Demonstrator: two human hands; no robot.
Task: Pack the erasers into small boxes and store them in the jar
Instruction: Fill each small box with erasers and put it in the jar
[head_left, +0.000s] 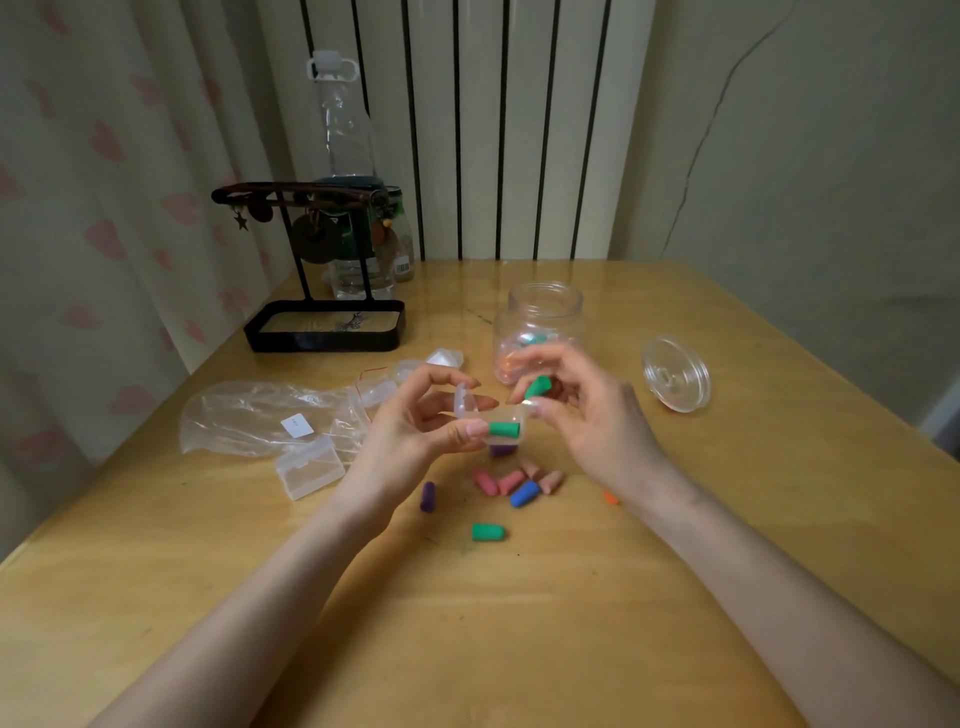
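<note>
My left hand (415, 431) holds a small clear box (503, 423) with its lid up; a green eraser (504, 429) lies in it, and something purple shows beneath. My right hand (582, 410) pinches a second green eraser (537, 387) just above the box. Loose erasers lie on the table below: several pink ones (511, 480), a blue one (522, 493), a purple one (427, 496), a green one (487, 532) and an orange one (612, 498) half hidden by my right wrist. The open glass jar (540, 322) stands behind my hands with filled boxes inside.
The jar's glass lid (675, 374) lies to the right. A closed empty box (310, 467) rests by a crumpled plastic bag (270, 415), with more clear boxes (444, 358) behind my left hand. A black jewellery stand (324, 322) and bottles (345, 156) sit at the back left.
</note>
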